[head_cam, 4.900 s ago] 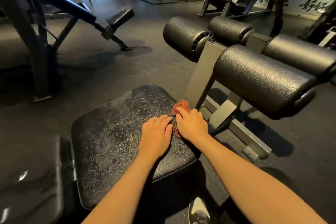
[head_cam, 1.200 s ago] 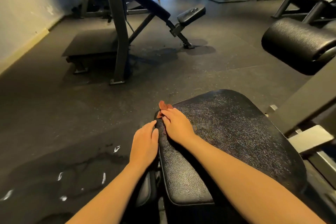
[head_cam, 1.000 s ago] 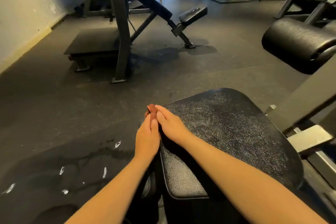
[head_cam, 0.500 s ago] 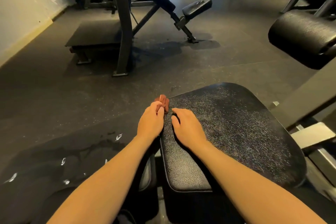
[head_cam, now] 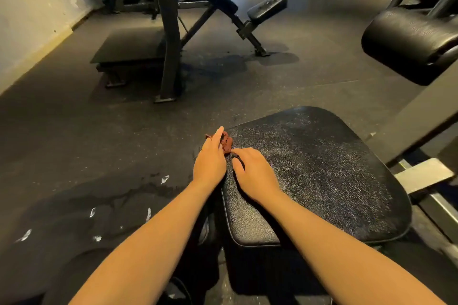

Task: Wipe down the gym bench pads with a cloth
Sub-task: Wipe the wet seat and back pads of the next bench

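left hand (head_cam: 209, 163) presses cloth (head_cam: 227, 142) on pad (head_cam: 322, 168) edge, right hand (head_cam: 257, 176) rests beside.

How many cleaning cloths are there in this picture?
1. A reddish-brown cloth lies bunched at the far left corner of the seat pad, under the fingers of the left hand. More could be hidden.

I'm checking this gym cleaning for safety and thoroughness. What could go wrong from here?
1. The cloth is bunched small at the left edge of the pad, under the left hand. It could slip off onto the floor.
2. A wet-looking patch glints on the floor beside the pad. Stepping there might cause a slip.
3. Bunched so small, the cloth may miss much of the pad.
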`<state>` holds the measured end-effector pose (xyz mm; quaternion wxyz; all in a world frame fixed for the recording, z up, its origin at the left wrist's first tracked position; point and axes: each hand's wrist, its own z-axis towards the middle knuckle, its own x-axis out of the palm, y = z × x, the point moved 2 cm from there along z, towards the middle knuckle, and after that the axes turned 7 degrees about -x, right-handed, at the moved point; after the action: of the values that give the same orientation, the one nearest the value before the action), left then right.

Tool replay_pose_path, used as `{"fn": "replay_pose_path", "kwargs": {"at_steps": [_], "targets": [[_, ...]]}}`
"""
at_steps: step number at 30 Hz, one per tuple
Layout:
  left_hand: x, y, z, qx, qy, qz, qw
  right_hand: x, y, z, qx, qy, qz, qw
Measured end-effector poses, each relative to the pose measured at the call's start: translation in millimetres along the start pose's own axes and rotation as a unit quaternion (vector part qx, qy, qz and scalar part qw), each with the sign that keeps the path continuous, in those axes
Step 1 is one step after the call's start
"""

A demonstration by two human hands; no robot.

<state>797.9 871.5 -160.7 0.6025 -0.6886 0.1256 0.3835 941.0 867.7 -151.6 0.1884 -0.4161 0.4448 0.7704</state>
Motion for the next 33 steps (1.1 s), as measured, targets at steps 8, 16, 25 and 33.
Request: {"fn": "replay_pose_path", "kwargs": {"at_steps": [8,16,25,33], "targets": [[-6,-2,-12,-0.017,0.028,0.041,0.999,-1,1,2,0.02,-0.014,0.017,1.0],[-4,5,-14,0.02,0.003,0.028,0.999,1,11,0,-0.052,-0.02,-0.06,0.997],[-3,-2,-6,-0.021,0.013,0.029,0.999,-1,13,-1,-0.045,-0.024,-0.054,0.997],[-5,12,-75,0.021,0.039,0.063,0.997,-7,15,-39,0.022,-0.026,-0.024,0.999]]}}
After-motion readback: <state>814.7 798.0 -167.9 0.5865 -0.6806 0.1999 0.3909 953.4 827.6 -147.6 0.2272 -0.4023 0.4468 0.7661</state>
